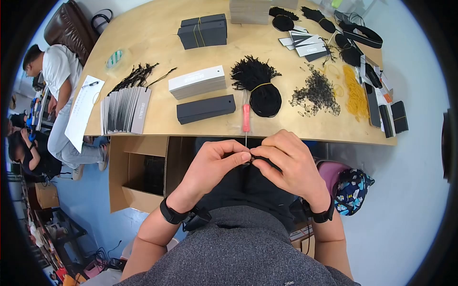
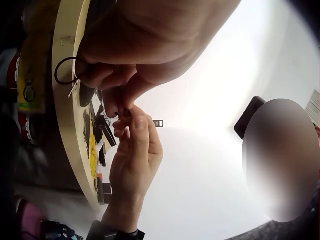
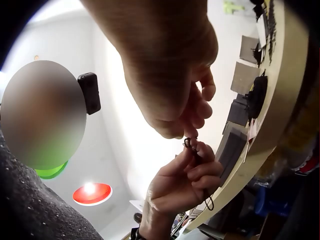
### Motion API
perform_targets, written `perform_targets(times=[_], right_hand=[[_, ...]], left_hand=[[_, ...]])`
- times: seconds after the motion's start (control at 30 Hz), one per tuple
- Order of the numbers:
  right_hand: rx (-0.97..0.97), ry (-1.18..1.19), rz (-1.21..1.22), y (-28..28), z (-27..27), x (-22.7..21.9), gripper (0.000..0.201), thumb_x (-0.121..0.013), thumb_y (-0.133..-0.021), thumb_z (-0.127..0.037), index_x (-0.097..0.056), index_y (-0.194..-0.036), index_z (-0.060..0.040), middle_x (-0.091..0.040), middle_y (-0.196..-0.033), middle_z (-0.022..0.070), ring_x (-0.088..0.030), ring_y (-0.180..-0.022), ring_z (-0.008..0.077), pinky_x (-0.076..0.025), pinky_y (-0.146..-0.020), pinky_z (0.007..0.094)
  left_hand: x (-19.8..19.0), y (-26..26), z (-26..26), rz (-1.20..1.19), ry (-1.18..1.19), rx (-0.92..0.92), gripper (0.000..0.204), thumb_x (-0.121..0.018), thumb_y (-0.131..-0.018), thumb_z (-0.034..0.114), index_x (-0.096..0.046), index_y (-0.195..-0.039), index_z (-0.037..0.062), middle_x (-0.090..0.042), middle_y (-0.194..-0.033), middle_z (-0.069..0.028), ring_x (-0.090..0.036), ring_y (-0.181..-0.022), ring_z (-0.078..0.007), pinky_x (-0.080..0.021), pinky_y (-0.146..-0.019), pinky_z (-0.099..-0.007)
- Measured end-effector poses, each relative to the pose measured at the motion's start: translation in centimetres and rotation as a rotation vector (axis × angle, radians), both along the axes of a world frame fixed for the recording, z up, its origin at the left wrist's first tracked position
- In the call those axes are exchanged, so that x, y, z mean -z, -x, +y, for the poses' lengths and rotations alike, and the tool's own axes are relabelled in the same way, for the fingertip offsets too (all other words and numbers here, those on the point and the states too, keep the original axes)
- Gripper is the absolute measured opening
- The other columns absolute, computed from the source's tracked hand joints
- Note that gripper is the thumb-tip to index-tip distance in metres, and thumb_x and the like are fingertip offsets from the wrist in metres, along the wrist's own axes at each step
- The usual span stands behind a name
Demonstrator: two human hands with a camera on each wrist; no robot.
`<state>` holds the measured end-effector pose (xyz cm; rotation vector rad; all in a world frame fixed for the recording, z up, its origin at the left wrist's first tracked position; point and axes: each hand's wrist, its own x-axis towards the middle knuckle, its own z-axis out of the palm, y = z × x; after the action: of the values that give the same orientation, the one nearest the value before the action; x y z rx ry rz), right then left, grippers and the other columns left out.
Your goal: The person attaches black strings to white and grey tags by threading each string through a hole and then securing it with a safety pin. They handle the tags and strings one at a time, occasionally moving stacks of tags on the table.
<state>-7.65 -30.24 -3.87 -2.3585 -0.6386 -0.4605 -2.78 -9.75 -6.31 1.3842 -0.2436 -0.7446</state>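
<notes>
Both hands meet in front of the table's near edge, fingertips close together. My left hand (image 1: pixel 214 162) holds a thin black cord (image 3: pixel 209 202), whose loop hangs below the curled fingers in the right wrist view. At its thumb and fingertip stands a small dark loop (image 3: pixel 187 143). My right hand (image 1: pixel 291 164) pinches a small dark piece (image 2: pixel 127 114) right against the left fingertips; I cannot tell whether it is a pin or the cord's end. Just beyond the hands lies a red-handled tool (image 1: pixel 246 118), its thin metal shaft reaching past the table edge.
Behind the tool lies a banded bundle of black cords (image 1: pixel 265 97). To its right are a pile of small black pins (image 1: pixel 317 93) and yellow rubber bands (image 1: pixel 355 93). Stacks of dark tags (image 1: pixel 206 109) and a fan of strung tags (image 1: pixel 125 110) lie left. A person (image 1: pixel 59 81) sits beyond.
</notes>
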Motion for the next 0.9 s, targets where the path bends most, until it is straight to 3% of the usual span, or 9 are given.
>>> perform_targets(times=[0.23,0.43,0.5,0.6,0.63,0.7,0.73,0.8,0.9], right_hand=[[-0.037,0.113,-0.073,-0.5,0.3,0.9,0.016,-0.074,-0.075,-0.009,-0.064,-0.086,-0.0039,-0.054,-0.082,0.0054,-0.057,-0.079,0.0227,-0.046,-0.072,0.0344],[-0.064,0.176,-0.139,-1.7,1.3,2.4,0.017,-0.071,-0.068,-0.005,-0.058,-0.078,-0.0035,-0.048,-0.076,0.0058,-0.053,-0.072,0.0233,-0.043,-0.067,0.0357],[-0.056,0.150,-0.100,-2.1,1.2,2.7,0.017,-0.071,-0.069,-0.005,-0.058,-0.079,-0.0033,-0.049,-0.077,0.0065,-0.054,-0.073,0.0243,-0.044,-0.067,0.0360],[0.004,0.077,-0.041,-2.1,1.5,2.8,0.017,-0.072,-0.071,-0.005,-0.058,-0.081,-0.0034,-0.052,-0.080,0.0078,-0.056,-0.075,0.0262,-0.045,-0.068,0.0367],[0.062,0.029,-0.021,-1.9,1.6,2.8,0.017,-0.073,-0.073,-0.006,-0.059,-0.082,-0.0037,-0.053,-0.081,0.0084,-0.057,-0.077,0.0270,-0.046,-0.069,0.0370],[0.129,-0.037,-0.026,-1.5,1.6,2.8,0.017,-0.074,-0.073,-0.005,-0.061,-0.084,-0.0042,-0.055,-0.083,0.0081,-0.058,-0.078,0.0270,-0.047,-0.068,0.0372],[0.200,-0.104,-0.030,-1.2,1.7,2.8,0.018,-0.075,-0.074,-0.005,-0.062,-0.086,-0.0047,-0.056,-0.084,0.0079,-0.059,-0.080,0.0270,-0.048,-0.068,0.0373],[0.183,-0.116,-0.041,-0.6,1.9,2.2,0.019,-0.076,-0.074,-0.004,-0.063,-0.088,-0.0053,-0.056,-0.084,0.0075,-0.059,-0.080,0.0270,-0.048,-0.068,0.0369],[0.135,-0.111,-0.076,-0.2,2.3,1.9,0.021,-0.077,-0.073,-0.004,-0.065,-0.090,-0.0073,-0.057,-0.086,0.0067,-0.059,-0.079,0.0270,-0.049,-0.068,0.0364]], left_hand=[[-0.2,-0.2,0.2,-0.213,-0.175,0.030,0.014,-0.068,-0.093,0.010,-0.071,-0.097,-0.0029,-0.069,-0.084,-0.0039,-0.059,-0.081,-0.0068,-0.047,-0.075,-0.0241],[0.1,0.3,0.2,-0.466,-0.351,-0.019,0.009,-0.070,-0.088,0.008,-0.071,-0.092,-0.0008,-0.068,-0.081,-0.0096,-0.061,-0.070,-0.0141,-0.048,-0.064,-0.0283],[0.4,0.7,-0.1,-0.799,-0.472,-0.099,0.007,-0.071,-0.085,0.003,-0.069,-0.089,-0.0019,-0.067,-0.081,-0.0059,-0.058,-0.068,-0.0102,-0.045,-0.059,-0.0247],[1.0,0.8,-0.5,-0.964,-0.416,-0.223,0.008,-0.072,-0.083,0.002,-0.069,-0.089,-0.0010,-0.065,-0.082,-0.0044,-0.056,-0.065,-0.0104,-0.043,-0.056,-0.0252],[0.8,0.7,-0.4,-0.963,-0.417,-0.224,0.008,-0.072,-0.083,0.002,-0.069,-0.089,-0.0010,-0.065,-0.082,-0.0044,-0.056,-0.065,-0.0104,-0.043,-0.056,-0.0252],[0.4,0.4,0.1,-0.620,-0.399,-0.173,0.007,-0.071,-0.085,0.003,-0.070,-0.091,-0.0002,-0.065,-0.086,-0.0033,-0.056,-0.068,-0.0092,-0.043,-0.059,-0.0240],[0.7,0.2,0.1,-0.619,-0.402,-0.175,0.007,-0.071,-0.085,0.003,-0.070,-0.091,-0.0002,-0.065,-0.086,-0.0033,-0.056,-0.068,-0.0092,-0.043,-0.059,-0.0240],[1.7,0.0,0.3,-0.446,-0.205,-0.216,0.008,-0.071,-0.085,0.006,-0.071,-0.091,0.0015,-0.062,-0.080,-0.0020,-0.045,-0.059,-0.0077,-0.037,-0.056,-0.0231],[2.0,-0.1,0.3,-0.373,-0.116,-0.191,0.009,-0.071,-0.088,0.009,-0.071,-0.092,0.0009,-0.063,-0.086,-0.0021,-0.046,-0.060,-0.0081,-0.037,-0.056,-0.0228]])
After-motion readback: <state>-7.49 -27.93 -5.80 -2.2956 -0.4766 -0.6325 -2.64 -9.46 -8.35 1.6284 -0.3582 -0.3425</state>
